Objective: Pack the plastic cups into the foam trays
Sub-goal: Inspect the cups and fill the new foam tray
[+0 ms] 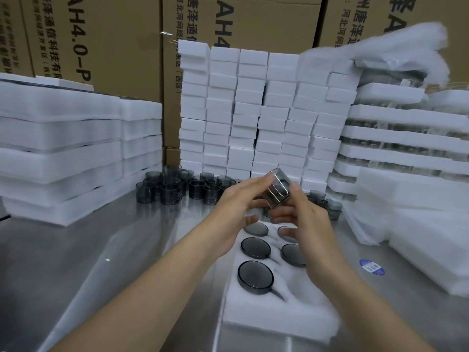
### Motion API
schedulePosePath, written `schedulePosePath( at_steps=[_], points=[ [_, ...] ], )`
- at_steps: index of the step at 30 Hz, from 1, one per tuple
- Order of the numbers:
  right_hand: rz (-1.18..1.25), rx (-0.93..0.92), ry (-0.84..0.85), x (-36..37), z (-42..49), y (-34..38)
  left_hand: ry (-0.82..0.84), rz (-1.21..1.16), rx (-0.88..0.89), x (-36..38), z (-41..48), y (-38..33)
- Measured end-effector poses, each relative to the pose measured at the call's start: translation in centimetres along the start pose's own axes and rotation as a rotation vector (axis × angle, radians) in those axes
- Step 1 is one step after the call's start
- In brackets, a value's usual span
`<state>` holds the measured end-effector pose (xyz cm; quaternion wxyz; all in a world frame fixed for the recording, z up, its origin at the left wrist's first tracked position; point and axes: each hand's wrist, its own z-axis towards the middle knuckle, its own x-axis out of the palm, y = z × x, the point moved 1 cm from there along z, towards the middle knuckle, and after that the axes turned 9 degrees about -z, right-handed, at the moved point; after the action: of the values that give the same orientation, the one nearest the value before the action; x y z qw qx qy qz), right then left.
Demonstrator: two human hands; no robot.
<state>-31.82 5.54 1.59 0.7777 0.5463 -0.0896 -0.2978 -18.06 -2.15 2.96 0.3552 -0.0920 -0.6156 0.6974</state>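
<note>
A white foam tray [276, 311] lies on the steel table in front of me. Several smoky grey plastic cups [255, 275] sit upside down in its round pockets. Both hands hold one more grey cup [278, 189] tilted in the air above the tray's far end. My left hand [238, 199] grips its left side with thumb and fingers. My right hand [302, 217] pinches its right side and lower rim. The tray's far pockets are partly hidden by my hands.
Loose grey cups [172, 188] stand in a cluster at the back of the steel table [101, 262]. Foam tray stacks [63, 153] rise at left, foam blocks [253, 118] in the middle, packed trays [406, 138] at right. Cardboard boxes [106, 41] stand behind. A blue sticker [371, 267] lies at right.
</note>
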Motion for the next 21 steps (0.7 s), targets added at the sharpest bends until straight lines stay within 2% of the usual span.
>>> schedulePosePath(
  at_steps=[4, 10, 14, 18, 21],
  points=[
    [0.049, 0.049, 0.063, 0.3, -0.1, -0.1, 0.016, 0.002, 0.014, 0.0, -0.2, 0.0],
    [0.051, -0.010, 0.029, 0.3, -0.2, -0.2, -0.024, 0.018, 0.045, -0.4, 0.1, 0.2],
    [0.081, 0.089, 0.042, 0.0, 0.2, 0.0, -0.025, 0.058, 0.085, -0.3, -0.1, -0.1],
    [0.036, 0.101, 0.074, -0.6, 0.8, -0.3, 0.010, 0.102, 0.091, -0.3, -0.2, -0.2],
    [0.048, 0.111, 0.003, -1.6, 1.4, -0.9, 0.096, 0.201, 0.106, -0.4, -0.2, -0.3]
  ],
)
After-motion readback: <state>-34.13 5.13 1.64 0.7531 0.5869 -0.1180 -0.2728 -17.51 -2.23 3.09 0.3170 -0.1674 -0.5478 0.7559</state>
